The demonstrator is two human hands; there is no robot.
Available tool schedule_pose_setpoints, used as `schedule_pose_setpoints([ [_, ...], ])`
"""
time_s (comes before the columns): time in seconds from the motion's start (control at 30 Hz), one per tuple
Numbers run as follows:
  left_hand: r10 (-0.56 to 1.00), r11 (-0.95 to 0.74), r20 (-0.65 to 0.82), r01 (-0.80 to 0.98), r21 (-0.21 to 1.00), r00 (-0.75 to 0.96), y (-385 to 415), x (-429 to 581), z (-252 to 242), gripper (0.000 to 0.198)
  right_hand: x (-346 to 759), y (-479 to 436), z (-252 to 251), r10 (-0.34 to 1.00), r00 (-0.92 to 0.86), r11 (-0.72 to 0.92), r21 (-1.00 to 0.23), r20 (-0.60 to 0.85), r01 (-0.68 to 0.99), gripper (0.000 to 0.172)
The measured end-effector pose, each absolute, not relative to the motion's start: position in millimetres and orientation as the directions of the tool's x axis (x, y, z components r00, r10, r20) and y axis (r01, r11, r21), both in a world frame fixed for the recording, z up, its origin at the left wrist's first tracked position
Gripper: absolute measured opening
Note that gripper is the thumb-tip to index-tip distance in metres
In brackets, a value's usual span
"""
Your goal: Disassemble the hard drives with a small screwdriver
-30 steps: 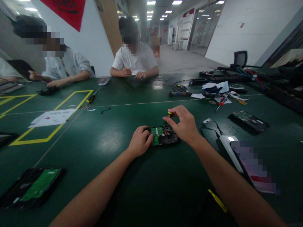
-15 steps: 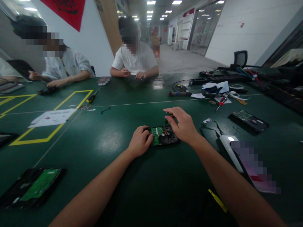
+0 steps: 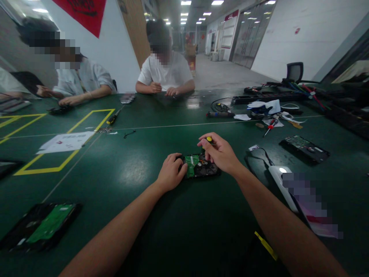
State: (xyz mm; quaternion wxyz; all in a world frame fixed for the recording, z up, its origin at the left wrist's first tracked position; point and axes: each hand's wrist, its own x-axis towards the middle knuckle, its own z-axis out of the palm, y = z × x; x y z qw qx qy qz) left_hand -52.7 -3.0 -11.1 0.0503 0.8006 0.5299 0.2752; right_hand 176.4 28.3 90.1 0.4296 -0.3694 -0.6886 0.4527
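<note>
A hard drive lies flat on the green table before me, its green circuit board facing up. My left hand grips the left end of the drive, with thumb on the near side and fingers curled over the far side. Above the drive's right half, my right hand pinches a small screwdriver with a yellow and black handle. The screwdriver stands roughly upright; its tip is too small to make out against the drive.
More hard drives lie at the near left and right. A white device with a cable and a yellow tool flank my right forearm. A red-handled screwdriver lies farther back. Two people sit across the green table.
My right fingers have curled lower around the screwdriver, and its yellow handle end now shows more. My left hand and the hard drive hold still; the view has shifted slightly.
</note>
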Motion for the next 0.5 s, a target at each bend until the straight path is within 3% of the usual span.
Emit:
schedule_pose_setpoints([
  [0.1, 0.876, -0.432, 0.388, 0.824, 0.366, 0.287, -3, -53, -11, 0.027, 176, 33, 89, 0.912, -0.366, 0.185, -0.982, 0.184, -0.033, 0.037],
  [0.3, 0.879, -0.429, 0.382, 0.823, 0.373, 0.285, -3, -53, -10, 0.027, 179, 31, 98, 0.95, -0.308, -0.006, -0.985, 0.049, -0.172, 0.034],
  [0.5, 0.879, -0.428, 0.383, 0.822, 0.375, 0.284, -3, -52, -10, 0.027, 183, 30, 104, 0.946, -0.312, 0.03, -0.984, 0.084, -0.174, 0.026],
])
